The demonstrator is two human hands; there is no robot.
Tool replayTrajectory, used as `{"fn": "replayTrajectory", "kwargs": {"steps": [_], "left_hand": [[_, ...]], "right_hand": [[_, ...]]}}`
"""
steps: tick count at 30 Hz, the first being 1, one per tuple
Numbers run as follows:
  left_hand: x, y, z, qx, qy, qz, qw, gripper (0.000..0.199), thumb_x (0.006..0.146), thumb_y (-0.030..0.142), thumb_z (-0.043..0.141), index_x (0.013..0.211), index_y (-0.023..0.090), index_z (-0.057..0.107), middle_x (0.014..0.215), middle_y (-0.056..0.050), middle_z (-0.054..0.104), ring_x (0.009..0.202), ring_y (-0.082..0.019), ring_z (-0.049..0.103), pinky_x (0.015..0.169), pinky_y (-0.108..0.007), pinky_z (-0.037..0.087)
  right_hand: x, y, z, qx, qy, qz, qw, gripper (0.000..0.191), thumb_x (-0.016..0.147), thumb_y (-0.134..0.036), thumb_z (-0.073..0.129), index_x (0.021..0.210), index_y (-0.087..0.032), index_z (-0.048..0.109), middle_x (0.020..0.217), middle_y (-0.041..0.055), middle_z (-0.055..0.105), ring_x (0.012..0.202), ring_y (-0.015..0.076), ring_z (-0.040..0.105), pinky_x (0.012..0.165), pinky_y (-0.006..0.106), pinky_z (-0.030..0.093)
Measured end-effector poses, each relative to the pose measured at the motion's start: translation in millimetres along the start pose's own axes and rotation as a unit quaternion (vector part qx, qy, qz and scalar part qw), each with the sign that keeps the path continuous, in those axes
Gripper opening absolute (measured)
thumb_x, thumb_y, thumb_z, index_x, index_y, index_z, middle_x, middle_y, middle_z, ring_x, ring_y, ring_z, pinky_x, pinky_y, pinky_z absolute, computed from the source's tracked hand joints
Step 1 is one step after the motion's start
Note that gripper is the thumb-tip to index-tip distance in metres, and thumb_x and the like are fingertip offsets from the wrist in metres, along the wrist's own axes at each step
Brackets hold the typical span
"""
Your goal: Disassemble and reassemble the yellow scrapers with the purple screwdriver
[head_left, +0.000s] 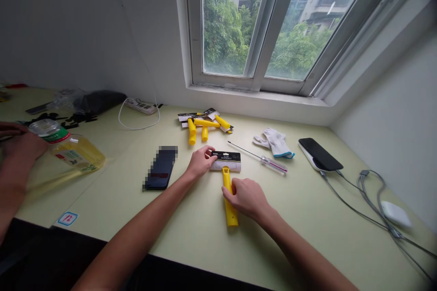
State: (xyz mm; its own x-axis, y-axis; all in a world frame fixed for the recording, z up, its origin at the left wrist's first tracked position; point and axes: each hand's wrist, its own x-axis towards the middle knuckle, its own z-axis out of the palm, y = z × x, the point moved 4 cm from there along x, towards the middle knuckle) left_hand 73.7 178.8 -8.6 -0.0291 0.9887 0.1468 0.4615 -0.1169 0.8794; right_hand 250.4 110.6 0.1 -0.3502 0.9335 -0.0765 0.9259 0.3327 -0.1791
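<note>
In front of me on the table lies a yellow-handled scraper (pixel 230 211), its head covered by a black and white printed card (pixel 226 162). My left hand (pixel 200 162) pinches the card's left edge between thumb and fingers. Curled around the upper handle from the right is my right hand (pixel 248 195). Behind them sits a pile of similar yellow-handled scrapers (pixel 205 123) with cards. A screwdriver (pixel 269 163) with a clear handle rests to the right of the card, beside a white work glove (pixel 272 141).
A dark phone (pixel 160 170) lies left of my forearm. To the right are a phone on a white power bank (pixel 321 154), grey cables (pixel 370 200) and a white case (pixel 396 213). At left, another person's hand (pixel 25 148) is by an oil bottle (pixel 80 152). A power strip (pixel 141 107) stands behind.
</note>
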Motion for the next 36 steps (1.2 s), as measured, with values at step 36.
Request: {"fn": "replayTrajectory", "kwargs": {"steps": [36], "left_hand": [[-11.6, -2.2, -0.4, 0.001, -0.051, 0.052, 0.997, 0.024, 0.080, 0.023, 0.062, 0.102, 0.018, 0.071, 0.099, -0.006, 0.071, 0.082, -0.017, 0.065, 0.077, -0.028, 0.054]], "right_hand": [[145.9, 26.2, -36.6, 0.149, -0.280, -0.120, 0.941, 0.031, 0.073, -0.036, 0.062, 0.094, -0.019, 0.075, 0.076, 0.0024, 0.071, 0.065, 0.0142, 0.060, 0.056, 0.022, 0.043]]}}
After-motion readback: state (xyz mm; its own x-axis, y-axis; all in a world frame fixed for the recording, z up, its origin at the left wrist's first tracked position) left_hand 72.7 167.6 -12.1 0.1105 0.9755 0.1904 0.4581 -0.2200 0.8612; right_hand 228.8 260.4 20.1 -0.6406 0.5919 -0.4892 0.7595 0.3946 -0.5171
